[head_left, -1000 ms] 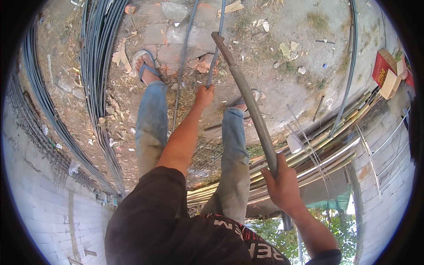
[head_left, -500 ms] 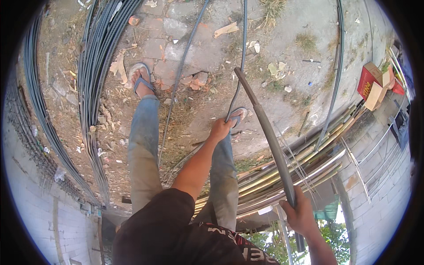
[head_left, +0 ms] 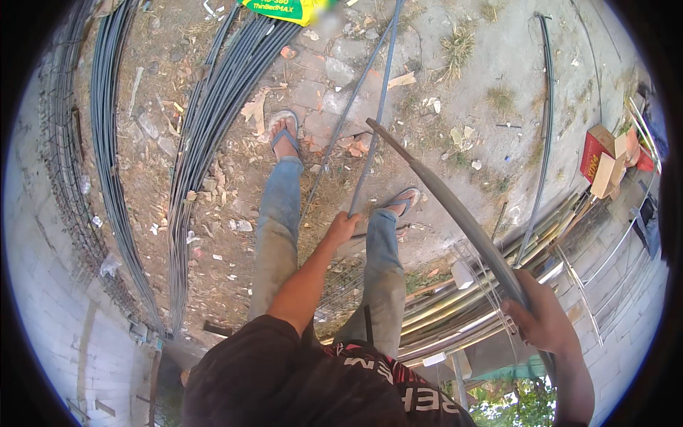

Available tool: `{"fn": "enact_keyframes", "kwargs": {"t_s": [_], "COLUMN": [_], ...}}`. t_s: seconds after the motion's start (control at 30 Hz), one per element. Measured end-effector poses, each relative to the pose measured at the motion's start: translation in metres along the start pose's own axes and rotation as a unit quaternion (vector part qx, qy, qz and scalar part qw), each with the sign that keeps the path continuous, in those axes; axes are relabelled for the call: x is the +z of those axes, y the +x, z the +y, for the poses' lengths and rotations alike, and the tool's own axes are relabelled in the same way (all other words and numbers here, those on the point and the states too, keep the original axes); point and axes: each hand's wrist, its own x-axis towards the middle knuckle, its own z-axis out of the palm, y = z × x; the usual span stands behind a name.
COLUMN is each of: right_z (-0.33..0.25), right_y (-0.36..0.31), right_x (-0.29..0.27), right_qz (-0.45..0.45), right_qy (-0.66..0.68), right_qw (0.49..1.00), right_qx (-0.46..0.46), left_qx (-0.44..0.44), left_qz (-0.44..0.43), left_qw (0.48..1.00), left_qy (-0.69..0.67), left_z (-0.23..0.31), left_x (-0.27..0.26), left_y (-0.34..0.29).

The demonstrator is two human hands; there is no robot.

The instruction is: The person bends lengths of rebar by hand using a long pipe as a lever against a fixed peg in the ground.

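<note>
My left hand [head_left: 344,228] is closed around a grey steel rebar [head_left: 371,146] that runs away from me over the ground between my feet. A second rebar [head_left: 347,114] lies just to its left, and the two meet near the top. On the right, my right hand [head_left: 542,310] grips a long grey metal pipe [head_left: 469,235]. The pipe slants up and to the left, narrowing to a brownish, slightly bent end above the held rebar. Whether that end touches the rebar I cannot tell. The pipe's lower part runs down beside my right forearm.
Bundles of rebar [head_left: 206,132] lie on the left, beside wire mesh [head_left: 67,164] and a block wall [head_left: 53,341]. A green and yellow bag [head_left: 292,8] is at the top. On the right are bamboo poles [head_left: 455,313], a thin rod bundle [head_left: 546,121] and a cardboard box [head_left: 603,160].
My view has swung left, bringing the bag in. My left hand and its rebar have shifted left, nearer the second rebar. My right hand, with the pipe, has risen and moved outward.
</note>
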Motion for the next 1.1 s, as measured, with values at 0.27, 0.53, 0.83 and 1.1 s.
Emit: {"fn": "enact_keyframes", "kwargs": {"t_s": [0.27,0.53,0.83,1.1], "right_z": [-0.075,-0.11,-0.076,-0.069], "right_y": [0.007,0.093,0.157,0.196], "right_x": [0.039,0.075,0.094,0.114], "right_qz": [0.058,0.086,0.075,0.064], "right_qy": [-0.034,-0.068,-0.079,-0.061], "right_qw": [0.998,0.993,0.994,0.995], "right_qx": [0.005,-0.045,0.0,-0.041], "left_qx": [0.021,0.006,0.001,-0.064], "left_qz": [0.006,0.139,0.089,0.094], "left_qw": [0.999,0.984,0.992,0.99], "left_qy": [0.026,0.115,0.089,0.085], "left_z": [0.004,-0.018,-0.015,-0.038], "left_x": [-0.029,-0.051,-0.04,-0.063], "left_y": [0.01,0.114,0.167,0.201]}}
